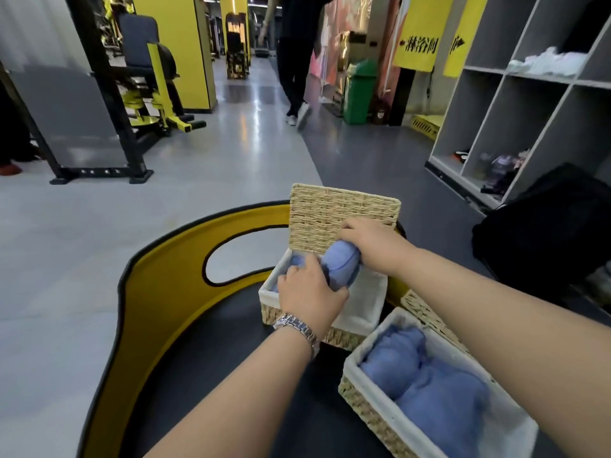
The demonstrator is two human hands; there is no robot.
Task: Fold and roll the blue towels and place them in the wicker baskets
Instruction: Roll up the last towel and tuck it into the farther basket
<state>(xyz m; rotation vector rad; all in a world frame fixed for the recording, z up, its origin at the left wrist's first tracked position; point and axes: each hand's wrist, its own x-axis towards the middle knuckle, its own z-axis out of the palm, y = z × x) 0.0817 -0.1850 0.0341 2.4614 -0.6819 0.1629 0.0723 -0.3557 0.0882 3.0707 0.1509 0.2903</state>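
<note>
Rolled blue towel (340, 266) at frame centre, held over the far wicker basket (360, 317), its lower end dipping inside the white cloth liner, tilted from lower left to upper right. Another blue towel (294, 261) partly seen in the same basket's left corner, behind the left hand.

Largest first: black-topped bench (211, 352) with a curved yellow edge and an oval cut-out, filling the lower middle of the frame. Grey cubby shelf (529, 104) at upper right. Near wicker basket (370, 401) at lower right, lined in white, packed with rolled blue towels (439, 391) lying side by side. Far wicker basket just beyond it, toward centre, its woven lid (330, 213) standing upright at the back edge.

Right hand (370, 242) right of centre, grip closed over the upper end of the rolled towel, fingers curled against the lid. Left hand (310, 295) just below centre, grip wrapped round the towel's lower end, thumb pressed on the roll. Silver metal watch (297, 328) on the left wrist.

Walking person's legs (294, 77) in dark trousers at upper centre, near a green bin (358, 90).
</note>
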